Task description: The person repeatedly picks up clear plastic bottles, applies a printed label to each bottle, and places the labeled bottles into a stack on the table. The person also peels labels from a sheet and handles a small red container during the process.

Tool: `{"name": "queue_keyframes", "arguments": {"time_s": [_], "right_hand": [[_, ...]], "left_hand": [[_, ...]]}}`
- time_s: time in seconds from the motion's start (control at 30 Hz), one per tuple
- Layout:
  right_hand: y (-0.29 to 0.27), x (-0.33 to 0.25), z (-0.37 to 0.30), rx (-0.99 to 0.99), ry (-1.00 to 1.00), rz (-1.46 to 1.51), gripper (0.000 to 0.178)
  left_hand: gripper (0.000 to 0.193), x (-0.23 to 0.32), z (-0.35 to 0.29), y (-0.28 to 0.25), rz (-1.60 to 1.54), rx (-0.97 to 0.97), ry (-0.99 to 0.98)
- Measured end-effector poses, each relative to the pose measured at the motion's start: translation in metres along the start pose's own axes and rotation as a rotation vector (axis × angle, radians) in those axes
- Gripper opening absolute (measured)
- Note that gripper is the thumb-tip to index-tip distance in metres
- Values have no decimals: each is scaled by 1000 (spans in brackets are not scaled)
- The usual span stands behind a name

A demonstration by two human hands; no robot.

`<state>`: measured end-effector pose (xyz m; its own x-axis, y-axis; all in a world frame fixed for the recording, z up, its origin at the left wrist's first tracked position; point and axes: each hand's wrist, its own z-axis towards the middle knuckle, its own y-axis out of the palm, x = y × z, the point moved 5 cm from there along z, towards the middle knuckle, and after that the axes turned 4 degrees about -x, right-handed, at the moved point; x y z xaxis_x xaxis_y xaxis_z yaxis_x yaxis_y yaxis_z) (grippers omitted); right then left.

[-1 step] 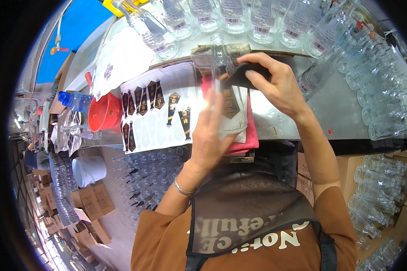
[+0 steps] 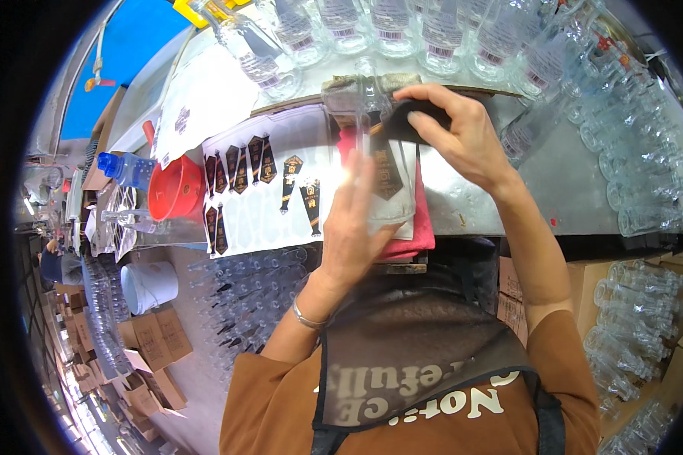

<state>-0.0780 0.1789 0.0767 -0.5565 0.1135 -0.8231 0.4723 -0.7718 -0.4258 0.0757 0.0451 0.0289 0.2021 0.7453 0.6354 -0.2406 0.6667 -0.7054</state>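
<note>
A: Where's the bottle?
B: Lying neck-far on the counter, above red cloth. Left hand along its left side, grip unclear; right hand pinches a black pad.
A: Technique?
B: I'd steady it, smooth dark label gently outward.

Bright glare whitens the upper-left paper, the left grip blurs, and edges bend.
</note>
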Motion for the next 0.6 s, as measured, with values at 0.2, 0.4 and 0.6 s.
{"name": "queue_keyframes", "arguments": {"time_s": [0.2, 0.4, 0.6], "right_hand": [[-2, -6, 22, 101, -122, -97, 26], [25, -43, -1, -39, -452, -391, 32], [26, -75, -46, -400, -160, -40, 33]], "left_hand": [[106, 0, 0, 0, -3, 19, 21], [100, -9, -4, 5, -239, 86, -49], [103, -9, -7, 2, -98, 145, 10]]}}
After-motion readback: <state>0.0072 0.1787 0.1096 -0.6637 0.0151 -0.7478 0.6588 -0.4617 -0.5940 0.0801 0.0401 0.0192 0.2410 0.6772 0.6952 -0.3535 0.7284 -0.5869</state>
